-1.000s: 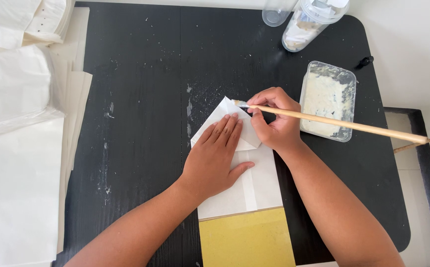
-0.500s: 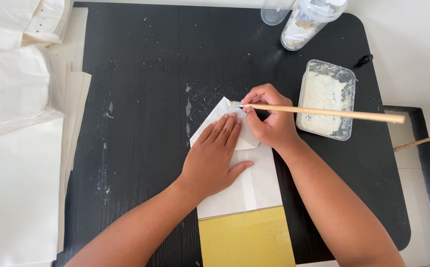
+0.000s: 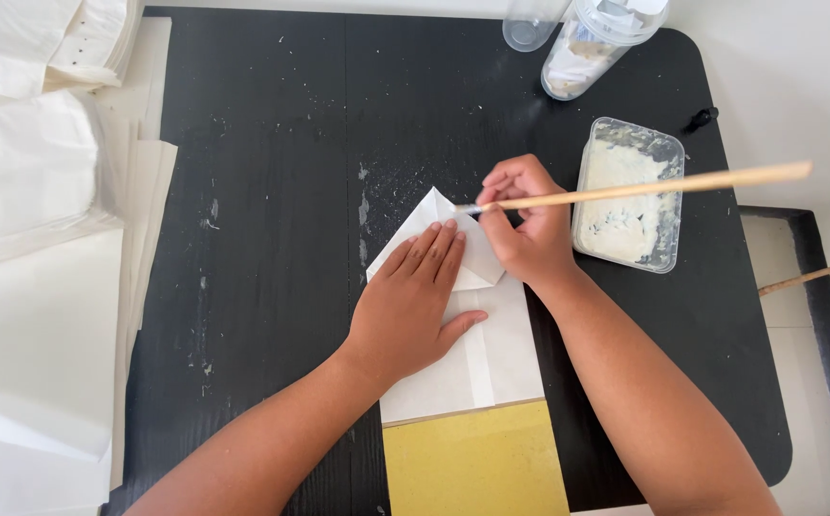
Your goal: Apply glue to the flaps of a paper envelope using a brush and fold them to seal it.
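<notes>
Brush (image 3: 644, 187) handle now higher in right hand's (image 3: 522, 222) grip, left hand (image 3: 413, 304) flat on folded paper (image 3: 491, 354), paste tub (image 3: 630, 194) beside.

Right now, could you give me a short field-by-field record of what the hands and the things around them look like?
Left hand: flat on folded white paper
Right hand: grips wooden-handled brush, tip at the paper's folded corner
Paste tray: clear, beside right hand
Yellow sheet: under the paper's near edge
Paper stack: left of black table
Jars: far edge
</notes>
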